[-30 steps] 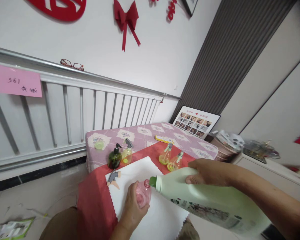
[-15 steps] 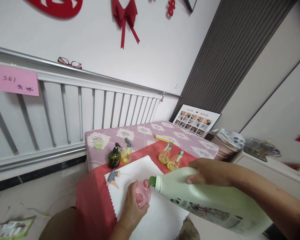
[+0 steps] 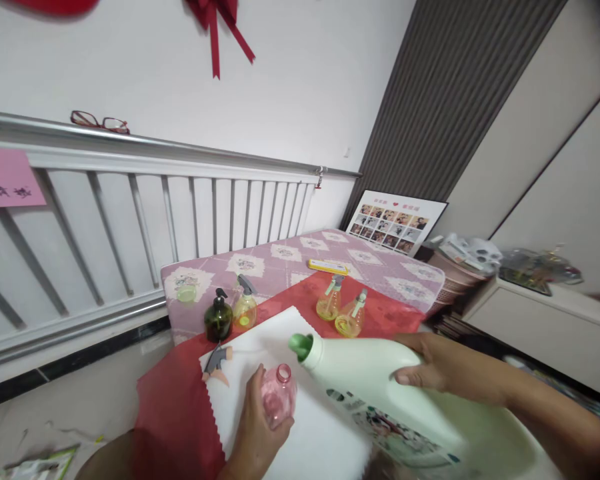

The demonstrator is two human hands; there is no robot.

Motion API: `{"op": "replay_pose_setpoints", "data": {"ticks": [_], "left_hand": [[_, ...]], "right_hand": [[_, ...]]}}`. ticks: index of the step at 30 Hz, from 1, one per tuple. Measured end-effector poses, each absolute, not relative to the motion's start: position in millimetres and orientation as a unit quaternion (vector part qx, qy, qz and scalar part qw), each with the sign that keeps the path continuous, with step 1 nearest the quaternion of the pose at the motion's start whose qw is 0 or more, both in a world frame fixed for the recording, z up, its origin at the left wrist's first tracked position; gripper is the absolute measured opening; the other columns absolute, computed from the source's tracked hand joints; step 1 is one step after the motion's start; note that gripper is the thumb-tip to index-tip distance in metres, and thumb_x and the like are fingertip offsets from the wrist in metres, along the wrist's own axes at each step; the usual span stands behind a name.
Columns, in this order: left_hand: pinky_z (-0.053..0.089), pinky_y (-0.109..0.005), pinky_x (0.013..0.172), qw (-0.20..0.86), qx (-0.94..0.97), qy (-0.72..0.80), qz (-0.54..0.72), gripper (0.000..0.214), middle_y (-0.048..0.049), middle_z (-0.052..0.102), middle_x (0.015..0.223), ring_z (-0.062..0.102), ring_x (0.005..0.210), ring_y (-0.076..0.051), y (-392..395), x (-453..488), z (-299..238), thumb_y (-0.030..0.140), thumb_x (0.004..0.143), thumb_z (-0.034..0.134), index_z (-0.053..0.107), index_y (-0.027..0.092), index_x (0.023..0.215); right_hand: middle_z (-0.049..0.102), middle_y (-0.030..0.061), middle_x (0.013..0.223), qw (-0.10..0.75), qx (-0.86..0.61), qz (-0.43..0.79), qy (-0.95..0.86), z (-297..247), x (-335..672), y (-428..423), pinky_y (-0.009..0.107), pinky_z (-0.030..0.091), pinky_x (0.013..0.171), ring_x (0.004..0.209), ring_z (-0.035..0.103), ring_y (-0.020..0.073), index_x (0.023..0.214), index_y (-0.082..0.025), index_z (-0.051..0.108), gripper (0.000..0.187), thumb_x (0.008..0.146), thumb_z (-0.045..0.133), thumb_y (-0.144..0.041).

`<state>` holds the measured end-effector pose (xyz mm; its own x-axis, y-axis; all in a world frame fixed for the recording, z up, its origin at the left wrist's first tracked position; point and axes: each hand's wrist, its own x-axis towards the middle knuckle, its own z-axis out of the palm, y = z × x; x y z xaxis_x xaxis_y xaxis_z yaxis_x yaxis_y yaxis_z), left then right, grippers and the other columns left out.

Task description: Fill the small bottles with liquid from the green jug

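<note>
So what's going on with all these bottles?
A person's left hand holds a pink bottle with an uncapped mouth, over a white sheet. The right hand grips a big pale green jug, tipped sideways, its spout near the pink bottle's mouth but apart from it. No liquid shows between them. Three spray bottles stand beyond the sheet.

Observed a table (image 3: 300, 241) under a mauve patterned cover (image 3: 280, 267), with a red cloth (image 3: 175, 393) across it and a scalloped white sheet (image 3: 310, 433) on top. Counted 2 spray bottles (image 3: 329, 307) (image 3: 349, 322) with yellow liquid on the cloth, right; 1 dark green pump bottle (image 3: 218, 322) beside 1 yellowish bottle (image 3: 245, 311), left. Noted a grey-and-peach trigger head (image 3: 215, 363) at the sheet's left corner; on the cover, a yellow case (image 3: 329, 267) and a pale green dish (image 3: 186, 294).
</note>
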<state>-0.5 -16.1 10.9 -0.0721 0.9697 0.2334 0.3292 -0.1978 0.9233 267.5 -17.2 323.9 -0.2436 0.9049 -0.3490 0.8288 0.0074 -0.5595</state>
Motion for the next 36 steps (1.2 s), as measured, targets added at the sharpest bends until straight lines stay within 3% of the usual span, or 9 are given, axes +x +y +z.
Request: {"op": "replay_pose_setpoints", "data": {"ticks": [4,10,17,23,27,31,34,36], "left_hand": [[0.046,-0.050,0.117,0.302,0.595,0.549,0.504,0.090,-0.0204,0.048,0.151,0.048,0.143,-0.033,-15.9,2.3,1.5,0.017,0.069,0.064,0.025,0.019,0.150],[0.043,-0.052,0.120,0.347,0.583,0.541,0.498,0.102,-0.0209,0.047,0.153,0.047,0.144,-0.035,-9.4,0.6,-16.9,0.012,0.058,0.066,0.021,0.019,0.150],[0.042,-0.053,0.120,0.382,0.559,0.568,0.469,0.109,-0.0213,0.044,0.155,0.045,0.146,-0.036,-10.1,3.6,-13.2,0.003,0.052,0.064,0.019,0.022,0.150],[0.035,-0.042,0.125,0.410,0.564,0.582,0.418,0.122,-0.0182,0.035,0.162,0.035,0.152,-0.034,-6.7,-1.2,4.3,0.004,0.048,0.072,0.015,0.020,0.155],[0.033,-0.038,0.124,0.429,0.571,0.580,0.391,0.133,-0.0173,0.029,0.166,0.031,0.154,-0.035,-7.8,-8.1,11.0,0.020,0.047,0.086,0.012,0.021,0.157],[0.032,-0.045,0.125,0.298,0.619,0.564,0.459,0.110,-0.0214,0.033,0.164,0.029,0.155,-0.037,-6.0,-33.3,15.7,0.040,0.065,0.077,0.019,0.015,0.155],[0.035,-0.051,0.123,0.199,0.602,0.607,0.480,0.067,-0.0199,0.053,0.152,0.046,0.145,-0.032,11.0,-71.1,33.2,0.040,0.087,0.052,0.037,0.016,0.147],[0.050,-0.043,0.109,0.216,0.580,0.673,0.405,0.049,-0.0141,0.064,0.139,0.062,0.127,-0.026,29.0,-98.2,50.3,0.038,0.092,0.044,0.050,0.019,0.137]], "right_hand": [[0.081,0.0079,0.098,0.162,-0.623,0.405,-0.649,293.7,281.4,-7.0,0.033,0.057,0.070,0.089,0.075,0.0308,0.099,-0.020,0.068,0.046,0.077,0.067,-0.060],[0.078,0.0083,0.093,0.316,-0.689,0.270,-0.593,234.5,273.5,16.5,0.035,0.054,0.067,0.081,0.072,0.0297,0.101,-0.019,0.066,0.048,0.077,0.060,-0.060],[0.077,0.0070,0.093,0.494,-0.698,0.201,-0.477,149.3,233.2,14.2,0.040,0.058,0.078,0.090,0.071,0.0329,0.096,-0.024,0.063,0.037,0.077,0.058,-0.055],[0.079,0.0058,0.085,0.517,-0.689,0.172,-0.479,106.6,232.8,15.2,0.038,0.058,0.073,0.085,0.073,0.0317,0.091,-0.024,0.066,0.037,0.073,0.062,-0.056],[0.081,0.0063,0.084,0.533,-0.675,0.151,-0.488,91.4,244.8,23.5,0.035,0.058,0.068,0.081,0.074,0.0304,0.091,-0.023,0.068,0.041,0.069,0.065,-0.058],[0.081,0.0086,0.083,0.516,-0.693,0.161,-0.476,84.4,246.7,24.2,0.036,0.058,0.065,0.080,0.075,0.0318,0.095,-0.021,0.067,0.048,0.069,0.062,-0.061],[0.080,0.0101,0.083,0.505,-0.716,0.160,-0.455,86.4,242.9,22.9,0.038,0.058,0.067,0.082,0.074,0.0337,0.091,-0.022,0.066,0.048,0.068,0.059,-0.063],[0.079,0.0091,0.081,0.502,-0.725,0.160,-0.443,88.7,240.7,22.6,0.038,0.057,0.066,0.081,0.074,0.0333,0.088,-0.024,0.064,0.046,0.066,0.058,-0.064]]}}
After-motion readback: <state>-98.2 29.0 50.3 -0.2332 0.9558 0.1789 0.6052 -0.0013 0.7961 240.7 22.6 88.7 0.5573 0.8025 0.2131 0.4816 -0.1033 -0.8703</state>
